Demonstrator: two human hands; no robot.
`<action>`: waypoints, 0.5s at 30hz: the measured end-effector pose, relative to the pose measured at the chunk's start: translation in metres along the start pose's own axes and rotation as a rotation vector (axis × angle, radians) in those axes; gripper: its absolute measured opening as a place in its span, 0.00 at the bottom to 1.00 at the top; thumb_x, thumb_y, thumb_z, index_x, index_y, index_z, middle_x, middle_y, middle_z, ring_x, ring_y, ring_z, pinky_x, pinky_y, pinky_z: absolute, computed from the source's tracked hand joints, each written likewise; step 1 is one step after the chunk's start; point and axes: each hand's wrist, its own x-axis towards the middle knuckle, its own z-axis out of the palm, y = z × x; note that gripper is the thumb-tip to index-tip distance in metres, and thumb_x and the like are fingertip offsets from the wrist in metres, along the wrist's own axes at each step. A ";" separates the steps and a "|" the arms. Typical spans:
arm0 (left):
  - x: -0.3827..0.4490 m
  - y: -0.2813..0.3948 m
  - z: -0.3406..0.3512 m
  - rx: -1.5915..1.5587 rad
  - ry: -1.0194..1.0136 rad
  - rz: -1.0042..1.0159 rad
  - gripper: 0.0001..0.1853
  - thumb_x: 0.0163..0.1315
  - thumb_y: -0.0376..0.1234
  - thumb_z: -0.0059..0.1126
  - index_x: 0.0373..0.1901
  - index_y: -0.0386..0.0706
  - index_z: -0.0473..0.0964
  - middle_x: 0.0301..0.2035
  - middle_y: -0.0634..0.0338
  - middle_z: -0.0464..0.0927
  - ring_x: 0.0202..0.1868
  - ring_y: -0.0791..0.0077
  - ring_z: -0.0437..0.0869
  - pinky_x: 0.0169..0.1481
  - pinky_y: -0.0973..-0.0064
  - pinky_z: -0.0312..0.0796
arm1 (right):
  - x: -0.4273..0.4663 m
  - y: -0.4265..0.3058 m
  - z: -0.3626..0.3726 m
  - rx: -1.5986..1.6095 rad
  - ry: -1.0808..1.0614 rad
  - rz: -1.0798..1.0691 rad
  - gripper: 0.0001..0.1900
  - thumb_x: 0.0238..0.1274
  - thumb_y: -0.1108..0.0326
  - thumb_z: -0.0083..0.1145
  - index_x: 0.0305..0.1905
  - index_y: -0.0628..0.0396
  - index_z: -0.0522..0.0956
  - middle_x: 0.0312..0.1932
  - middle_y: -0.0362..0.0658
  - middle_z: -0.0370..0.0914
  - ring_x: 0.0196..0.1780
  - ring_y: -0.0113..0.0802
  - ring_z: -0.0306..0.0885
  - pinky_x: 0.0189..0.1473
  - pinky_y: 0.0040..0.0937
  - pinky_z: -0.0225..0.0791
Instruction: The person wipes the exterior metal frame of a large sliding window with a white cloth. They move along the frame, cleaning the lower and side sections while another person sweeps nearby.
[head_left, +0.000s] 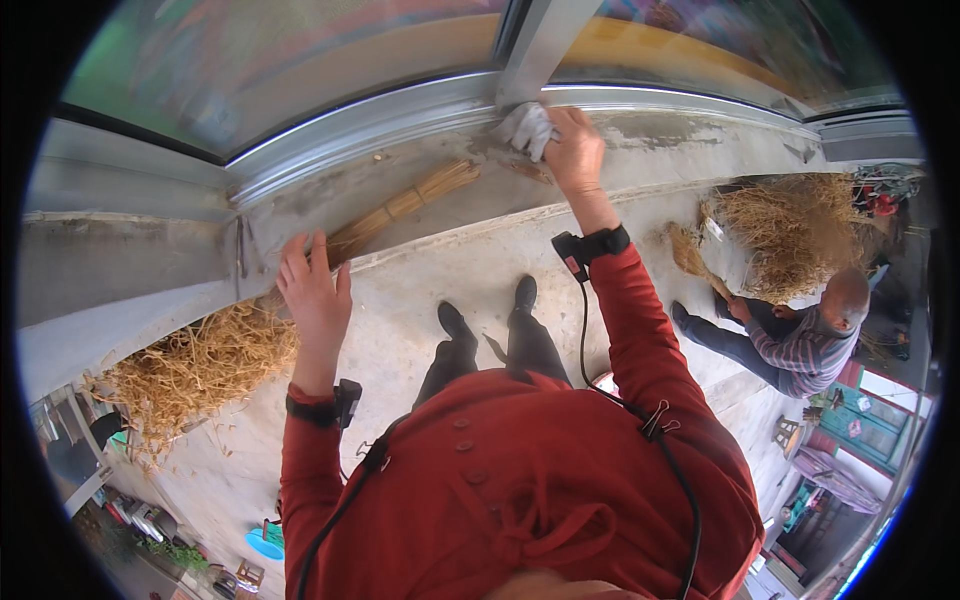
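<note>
My right hand (576, 150) grips a crumpled whitish cloth (529, 129) against the lower metal frame (420, 105) of a window, right by its upright post (536, 52). Below the frame runs a concrete sill (480, 202) with damp dark patches near the cloth. A tied bundle of thin straw stalks (409, 204), like a small whisk broom, lies slantwise along this sill. At the bundle's lower left end is my left hand (315, 289), its fingers spread and holding nothing; whether it touches the sill's edge I cannot tell.
Dry straw heaps lie at the left (202, 367) and the right (795, 232) by the wall. At right a person (802, 337) holds a straw broom (690, 255). A blue basin (265, 541) and a small stool (250, 574) stand behind at lower left.
</note>
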 end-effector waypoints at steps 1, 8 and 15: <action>0.001 -0.001 0.002 -0.004 -0.027 -0.007 0.29 0.55 0.34 0.64 0.59 0.38 0.69 0.57 0.49 0.66 0.60 0.51 0.66 0.61 0.55 0.59 | 0.001 0.003 -0.001 -0.043 0.011 0.027 0.14 0.46 0.71 0.59 0.42 0.52 0.82 0.39 0.44 0.81 0.43 0.49 0.79 0.42 0.40 0.73; 0.007 -0.015 0.020 0.007 -0.182 0.012 0.25 0.52 0.34 0.64 0.54 0.42 0.71 0.51 0.55 0.72 0.58 0.57 0.70 0.63 0.59 0.58 | -0.005 -0.015 0.026 -0.113 0.045 -0.008 0.11 0.47 0.67 0.62 0.39 0.52 0.82 0.36 0.44 0.80 0.40 0.47 0.79 0.39 0.40 0.73; -0.010 -0.049 0.007 0.018 -0.136 -0.071 0.23 0.50 0.33 0.66 0.50 0.42 0.72 0.46 0.56 0.75 0.54 0.59 0.73 0.63 0.60 0.59 | -0.004 -0.076 0.042 0.108 -0.005 -0.257 0.11 0.45 0.74 0.60 0.37 0.51 0.80 0.39 0.40 0.80 0.42 0.43 0.78 0.40 0.38 0.74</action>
